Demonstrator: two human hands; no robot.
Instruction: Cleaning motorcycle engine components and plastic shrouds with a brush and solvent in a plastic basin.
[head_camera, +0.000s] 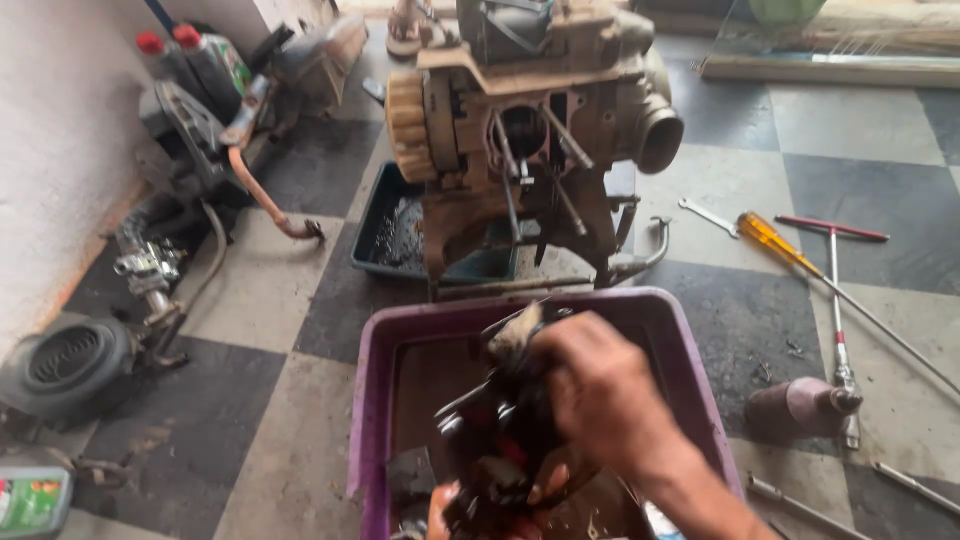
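A dark, greasy engine part (500, 430) is held over the purple tub (372, 400), low in the middle of the head view, so that whatever drips or falls from it is caught by the tub rather than the floor. It is gripped from above by the right hand (600, 395), whose fingers are curled closed around its upper side; a pale brush-like tuft (516, 330) is seen sticking up just beside the knuckles. From below, the part is supported by the left hand (470, 512), of which only fingertips are seen at the bottom edge; they are pressed against the part, though how fully they are closed cannot be told. Beyond the tub an opened engine (530, 110) is propped upright on a stand, with a dark green tray (385, 235) set beneath it, likely to collect oil and small pieces. A yellow-handled screwdriver (775, 240), a red T-handle wrench (832, 260) and a spanner (707, 215) are laid out on the chequered floor (270, 290) to the right, within easy reach.
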